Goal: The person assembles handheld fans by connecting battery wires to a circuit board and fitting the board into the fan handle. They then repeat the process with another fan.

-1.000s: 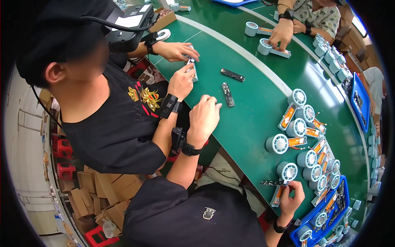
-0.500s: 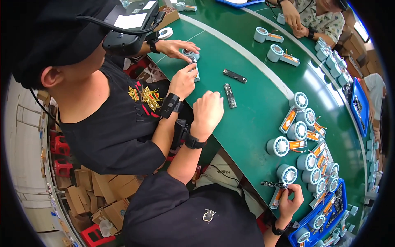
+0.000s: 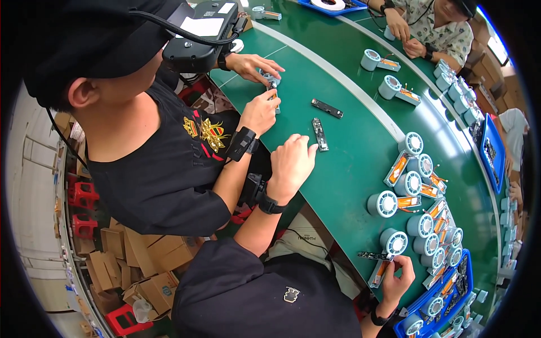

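Note:
My left hand [image 3: 292,167] is raised by the near table edge, back upward, fingers loosely bent and thumb apart; nothing shows in it. Nearest to it on the table lie two narrow black circuit boards, one upright [image 3: 320,134] and one slanted [image 3: 327,108]. At the lower right, my right hand [image 3: 399,280] pinches the end of another dark circuit board [image 3: 373,256]. That board crosses over the open handle [image 3: 378,272] of a light-blue handheld fan [image 3: 394,241] lying on the table. Whether the fingertips also touch the handle is hidden.
More open fans with orange parts [image 3: 420,226] crowd the right side of the green table [image 3: 344,174]. A blue tray [image 3: 463,276] stands beyond my right hand. Close on my left, a co-worker's hands [image 3: 260,110] work on a fan. Another person [image 3: 434,34] sits across.
My left hand has moved slightly down and its thumb now stands out from the fingers. The view has shifted a little. My right hand keeps its grip on the circuit board.

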A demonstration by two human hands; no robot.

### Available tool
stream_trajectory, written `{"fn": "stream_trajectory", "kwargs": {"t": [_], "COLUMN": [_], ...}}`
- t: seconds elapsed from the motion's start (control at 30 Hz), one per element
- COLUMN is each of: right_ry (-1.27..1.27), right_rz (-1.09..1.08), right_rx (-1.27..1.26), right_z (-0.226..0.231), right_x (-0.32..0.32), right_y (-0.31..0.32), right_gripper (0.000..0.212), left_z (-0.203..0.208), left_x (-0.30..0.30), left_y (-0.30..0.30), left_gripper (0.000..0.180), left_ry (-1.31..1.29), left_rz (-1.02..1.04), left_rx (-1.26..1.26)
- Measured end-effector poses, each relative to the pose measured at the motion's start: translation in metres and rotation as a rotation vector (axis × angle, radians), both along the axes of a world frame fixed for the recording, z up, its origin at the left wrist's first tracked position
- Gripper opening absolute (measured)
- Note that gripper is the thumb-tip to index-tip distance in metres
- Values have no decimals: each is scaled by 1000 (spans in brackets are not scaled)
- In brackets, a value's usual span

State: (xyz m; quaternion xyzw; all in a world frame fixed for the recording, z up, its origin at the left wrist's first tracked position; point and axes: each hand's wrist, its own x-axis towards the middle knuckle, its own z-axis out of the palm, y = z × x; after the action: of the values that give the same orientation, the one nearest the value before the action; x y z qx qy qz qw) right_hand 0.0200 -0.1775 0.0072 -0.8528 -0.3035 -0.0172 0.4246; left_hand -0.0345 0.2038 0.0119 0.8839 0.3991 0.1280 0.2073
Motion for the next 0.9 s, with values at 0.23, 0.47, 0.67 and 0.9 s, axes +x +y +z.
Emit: {"fn": "stream_trajectory", "kwargs": {"t": [0.23, 0.47, 0.67, 0.9], "right_ry": [-7, -27, 27, 44], "right_rz": [-4, 2, 24, 32], "right_rx": [17, 23, -1, -3], "right_z": [0, -1, -14, -26], "right_x": [-1, -2, -1, 8], "right_y": [0, -1, -12, -30], "right_gripper": [15, 16, 15, 16], "left_z": [20, 23, 3, -44], "left_x": [-9, -18, -58, -138], "left_y": [-19, -31, -39, -45], "left_gripper": [39, 42, 39, 33], "left_ry": [49, 55, -56, 25], "left_rz": [-129, -201, -152, -300], "left_rx": [-77, -115, -49, -469]}}
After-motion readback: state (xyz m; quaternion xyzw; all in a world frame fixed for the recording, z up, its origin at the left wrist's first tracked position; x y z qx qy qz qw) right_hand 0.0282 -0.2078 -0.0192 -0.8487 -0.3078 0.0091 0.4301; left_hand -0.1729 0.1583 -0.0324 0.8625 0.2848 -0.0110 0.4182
